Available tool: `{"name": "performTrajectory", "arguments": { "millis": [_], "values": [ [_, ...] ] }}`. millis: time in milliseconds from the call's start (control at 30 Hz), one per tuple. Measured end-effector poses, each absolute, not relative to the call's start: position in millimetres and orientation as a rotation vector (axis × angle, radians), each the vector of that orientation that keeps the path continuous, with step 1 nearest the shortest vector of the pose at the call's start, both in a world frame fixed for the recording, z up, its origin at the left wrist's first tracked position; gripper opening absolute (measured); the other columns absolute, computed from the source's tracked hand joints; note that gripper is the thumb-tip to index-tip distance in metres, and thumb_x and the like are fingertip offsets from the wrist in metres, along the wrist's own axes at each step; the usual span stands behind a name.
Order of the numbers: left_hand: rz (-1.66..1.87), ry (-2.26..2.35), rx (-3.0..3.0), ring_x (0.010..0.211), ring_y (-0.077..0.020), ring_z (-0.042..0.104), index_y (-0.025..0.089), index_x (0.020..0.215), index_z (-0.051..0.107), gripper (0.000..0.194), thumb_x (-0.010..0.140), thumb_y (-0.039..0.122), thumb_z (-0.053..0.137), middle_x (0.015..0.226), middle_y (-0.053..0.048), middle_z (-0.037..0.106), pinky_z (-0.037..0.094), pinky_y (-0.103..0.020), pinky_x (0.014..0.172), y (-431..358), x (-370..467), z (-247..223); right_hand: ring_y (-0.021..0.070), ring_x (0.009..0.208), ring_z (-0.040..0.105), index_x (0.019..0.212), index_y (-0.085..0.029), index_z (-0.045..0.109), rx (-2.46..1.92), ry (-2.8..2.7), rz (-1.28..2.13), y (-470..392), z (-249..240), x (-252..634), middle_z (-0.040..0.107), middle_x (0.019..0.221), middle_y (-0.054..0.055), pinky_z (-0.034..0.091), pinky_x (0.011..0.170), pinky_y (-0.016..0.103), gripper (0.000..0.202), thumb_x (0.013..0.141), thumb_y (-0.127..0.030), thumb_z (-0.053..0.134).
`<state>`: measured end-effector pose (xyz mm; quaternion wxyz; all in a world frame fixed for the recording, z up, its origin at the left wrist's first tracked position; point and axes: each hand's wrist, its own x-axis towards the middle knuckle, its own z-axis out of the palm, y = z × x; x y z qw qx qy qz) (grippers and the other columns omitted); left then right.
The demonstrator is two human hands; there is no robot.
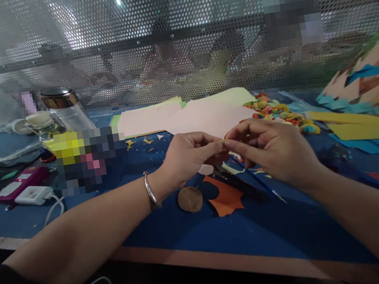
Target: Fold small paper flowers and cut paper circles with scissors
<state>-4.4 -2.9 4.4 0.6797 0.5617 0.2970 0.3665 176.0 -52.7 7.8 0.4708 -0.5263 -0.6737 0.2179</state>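
Note:
My left hand (194, 153) and my right hand (265, 146) meet fingertip to fingertip above the blue table (153, 229). Both are closed in a pinch. A tiny yellowish bit shows where the fingertips meet, too small to name. Below them lie a round brown disc (190, 200), a torn-edged orange paper scrap (225, 196) and a thin blue pen-like stick (266, 185) with a pointed tip. A dark long tool (241, 182) lies partly under my right hand's shadow; its kind is unclear. A pale round piece (206, 169) is partly hidden by my left hand.
Paper sheets (203, 113) lie behind my hands, beside a heap of colourful curled paper pieces (278, 111). Folded paper pieces (362, 76) and yellow strips (370, 125) are on the right. On the left stand a glass bottle (67, 108), a purple device (19, 183) and a white charger (34, 195).

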Motion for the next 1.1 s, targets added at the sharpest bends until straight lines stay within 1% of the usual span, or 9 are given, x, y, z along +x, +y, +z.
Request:
{"name": "performTrajectory", "arguments": {
  "millis": [167,367,500,600,733,867,1000,1100],
  "values": [
    [0.776,0.667,1.247,0.065,-0.0113,0.071,0.013,0.076,0.072,0.016,0.074,0.023,0.084,0.069,-0.004,0.074,0.058,-0.027,0.072,-2.7,-4.3,3.8,0.0087,0.042,0.056,0.082,-0.019,0.066,-1.274,-1.673,0.554,-51.6,5.6,178.2,0.069,0.073,0.003,0.045,0.040,0.022,0.038,0.082,-0.055,0.075],
    [0.710,0.605,1.277,0.062,-0.0101,0.069,0.013,0.072,0.068,0.024,0.072,0.029,0.086,0.068,-0.003,0.072,0.055,-0.024,0.066,0.2,-6.0,0.7,0.0081,0.040,0.053,0.080,-0.019,0.064,-1.262,-1.700,0.605,-53.6,9.5,179.4,0.063,0.063,0.000,0.042,0.039,0.021,0.033,0.085,-0.050,0.073],
    [0.747,0.612,1.455,0.059,-0.0067,0.063,0.014,0.072,0.068,0.019,0.078,0.026,0.081,0.066,-0.001,0.070,0.051,-0.022,0.064,2.5,-7.7,2.5,0.0086,0.040,0.052,0.082,-0.020,0.066,-1.306,-1.738,0.605,-51.8,8.9,182.2,0.062,0.063,0.000,0.042,0.040,0.023,0.030,0.089,-0.049,0.068],
    [0.805,0.659,1.488,0.061,-0.0065,0.063,0.014,0.073,0.068,0.014,0.083,0.021,0.074,0.067,0.000,0.070,0.050,-0.021,0.065,5.8,-7.8,2.8,0.0102,0.042,0.052,0.084,-0.021,0.066,-1.382,-1.810,0.508,-45.8,4.1,190.3,0.062,0.062,0.000,0.042,0.043,0.025,0.027,0.091,-0.046,0.063],
    [0.871,0.678,1.451,0.066,-0.0079,0.067,0.014,0.075,0.067,0.013,0.085,0.021,0.072,0.072,-0.002,0.072,0.053,-0.023,0.070,12.0,-8.1,-0.3,0.0142,0.048,0.053,0.075,-0.022,0.066,-1.524,-2.080,0.187,-35.5,-2.7,208.9,0.063,0.059,0.002,0.037,0.048,0.029,0.024,0.087,-0.042,0.063],
    [0.899,0.671,1.476,0.066,-0.0080,0.067,0.015,0.076,0.067,0.013,0.084,0.023,0.073,0.072,-0.002,0.072,0.054,-0.023,0.071,16.3,-9.1,-3.4,0.0168,0.052,0.055,0.069,-0.021,0.063,-1.773,-2.296,0.150,-32.0,-3.7,219.8,0.065,0.061,0.004,0.036,0.053,0.031,0.029,0.086,-0.044,0.060],
    [0.900,0.689,1.506,0.066,-0.0079,0.066,0.015,0.076,0.066,0.014,0.084,0.024,0.072,0.073,-0.002,0.073,0.054,-0.023,0.069,17.4,-9.8,-4.6,0.0198,0.063,0.061,0.075,-0.021,0.068,-1.932,-2.366,0.139,-34.8,-1.5,217.0,0.071,0.071,0.006,0.039,0.058,0.032,0.019,0.083,-0.036,0.059],
    [0.899,0.685,1.531,0.066,-0.0076,0.066,0.015,0.076,0.065,0.013,0.085,0.023,0.071,0.074,-0.002,0.073,0.054,-0.023,0.069,17.3,-9.7,-5.1,0.0202,0.066,0.062,0.076,-0.021,0.069,-1.983,-2.370,0.152,-36.3,-1.6,213.2,0.073,0.075,0.006,0.039,0.060,0.032,0.014,0.080,-0.030,0.059]
  ]
}}
